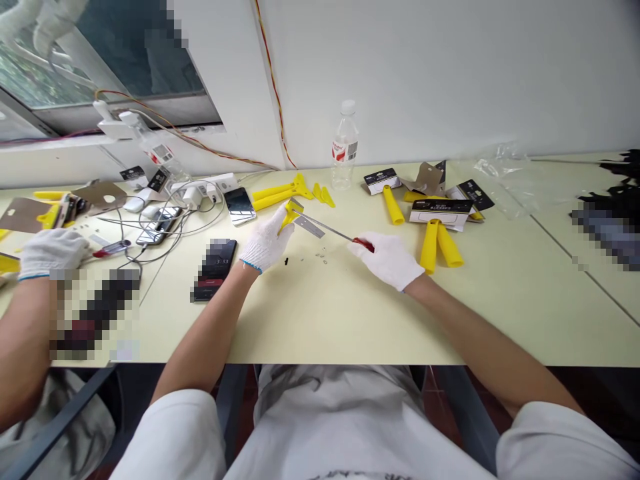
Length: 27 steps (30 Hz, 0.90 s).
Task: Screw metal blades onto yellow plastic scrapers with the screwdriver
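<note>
My left hand [267,241], in a white knit glove, is closed around a yellow scraper [290,213], whose head points up and to the right. My right hand [389,259], also gloved, grips a screwdriver [330,229] by its red handle. The long shaft reaches left to the scraper's head; whether the tip touches it I cannot tell. A flat metal blade [311,226] shows just below the shaft, and whether it is attached to the scraper is unclear. Small loose bits [321,255] and a tiny black piece [287,261] lie on the table between my hands.
Yellow scrapers [275,193] and small yellow pieces [325,195] lie behind my left hand. Carded yellow-handled tools [440,240] are at right. A bottle [345,150] stands by the wall. Phones [215,267] and tangled cables [200,217] are at left, beside another person's gloved hand [53,253].
</note>
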Each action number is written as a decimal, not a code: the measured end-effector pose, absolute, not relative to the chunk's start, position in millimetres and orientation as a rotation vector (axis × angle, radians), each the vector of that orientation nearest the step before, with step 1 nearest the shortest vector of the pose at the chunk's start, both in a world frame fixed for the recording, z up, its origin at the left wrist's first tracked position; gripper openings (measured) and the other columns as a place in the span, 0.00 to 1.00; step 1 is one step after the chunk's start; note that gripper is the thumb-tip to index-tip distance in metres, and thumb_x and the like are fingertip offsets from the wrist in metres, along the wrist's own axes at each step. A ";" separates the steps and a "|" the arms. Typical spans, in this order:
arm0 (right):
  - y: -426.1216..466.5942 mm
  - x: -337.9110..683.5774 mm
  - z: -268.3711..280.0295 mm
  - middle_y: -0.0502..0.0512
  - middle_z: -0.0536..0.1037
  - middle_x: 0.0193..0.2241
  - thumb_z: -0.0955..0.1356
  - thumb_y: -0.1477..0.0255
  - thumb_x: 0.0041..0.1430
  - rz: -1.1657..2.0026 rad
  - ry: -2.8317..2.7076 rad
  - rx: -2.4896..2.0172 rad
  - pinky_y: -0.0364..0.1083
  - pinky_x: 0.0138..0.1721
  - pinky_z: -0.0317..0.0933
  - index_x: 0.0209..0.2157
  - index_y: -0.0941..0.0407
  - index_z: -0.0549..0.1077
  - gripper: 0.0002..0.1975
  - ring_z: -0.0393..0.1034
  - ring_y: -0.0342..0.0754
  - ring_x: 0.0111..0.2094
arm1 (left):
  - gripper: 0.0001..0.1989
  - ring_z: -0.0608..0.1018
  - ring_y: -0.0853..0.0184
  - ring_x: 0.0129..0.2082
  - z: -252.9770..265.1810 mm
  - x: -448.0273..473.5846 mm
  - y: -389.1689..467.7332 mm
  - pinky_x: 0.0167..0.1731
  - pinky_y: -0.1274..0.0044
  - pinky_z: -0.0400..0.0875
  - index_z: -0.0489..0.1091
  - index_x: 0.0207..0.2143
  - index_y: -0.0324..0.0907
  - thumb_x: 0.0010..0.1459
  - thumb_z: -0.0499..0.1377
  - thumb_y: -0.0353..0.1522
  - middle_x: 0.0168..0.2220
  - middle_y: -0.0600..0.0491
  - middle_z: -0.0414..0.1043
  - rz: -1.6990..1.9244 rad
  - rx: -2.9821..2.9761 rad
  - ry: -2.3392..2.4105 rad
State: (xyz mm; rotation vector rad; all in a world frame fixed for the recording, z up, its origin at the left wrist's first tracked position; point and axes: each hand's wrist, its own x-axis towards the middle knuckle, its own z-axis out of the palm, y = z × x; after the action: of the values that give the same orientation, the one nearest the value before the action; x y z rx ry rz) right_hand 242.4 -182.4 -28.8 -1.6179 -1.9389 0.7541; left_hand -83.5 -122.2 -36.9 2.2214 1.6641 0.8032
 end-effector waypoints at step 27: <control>-181.8 244.6 -33.9 0.55 0.79 0.26 0.60 0.40 0.78 1.378 -1.816 -1.610 0.47 0.28 0.58 0.36 0.53 0.75 0.32 0.64 0.47 0.24 | 0.36 0.68 0.64 0.29 -35.1 -76.9 -127.6 0.40 0.74 0.67 0.65 0.82 0.43 0.76 0.62 0.37 0.30 0.55 0.67 0.736 2.168 1.697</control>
State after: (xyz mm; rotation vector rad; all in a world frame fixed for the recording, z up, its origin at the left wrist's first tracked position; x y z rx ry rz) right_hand 244.6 -181.8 -33.9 -1.6103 -1.8159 1.3784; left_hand -76.9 -127.6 -35.1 2.1678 1.6969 0.7363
